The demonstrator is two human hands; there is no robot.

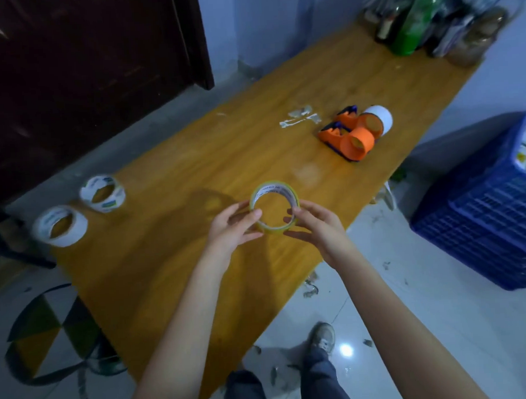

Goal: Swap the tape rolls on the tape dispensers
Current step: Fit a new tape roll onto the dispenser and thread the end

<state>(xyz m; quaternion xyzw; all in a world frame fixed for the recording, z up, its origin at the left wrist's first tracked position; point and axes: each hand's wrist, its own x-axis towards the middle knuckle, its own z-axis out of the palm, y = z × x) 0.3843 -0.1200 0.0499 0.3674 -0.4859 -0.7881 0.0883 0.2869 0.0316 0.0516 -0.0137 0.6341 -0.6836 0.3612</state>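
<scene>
A clear yellowish tape roll (274, 189) is held above the wooden table (194, 178), pinched between my left hand (233, 227) on its left side and my right hand (314, 227) on its right side. Two orange dispensers lie side by side further right on the table. The nearer dispenser (348, 142) has a bare orange hub. The farther dispenser (364, 121) carries a white tape roll (383, 115). Two more white tape rolls, one (102, 193) behind the other (60, 225), lie flat near the table's left end.
Crumpled tape scraps (300, 119) lie behind the dispensers. Several bottles and jars (428, 20) crowd the far end of the table. A blue plastic crate (485, 213) stands on the floor at the right, a stool (50, 335) at the lower left.
</scene>
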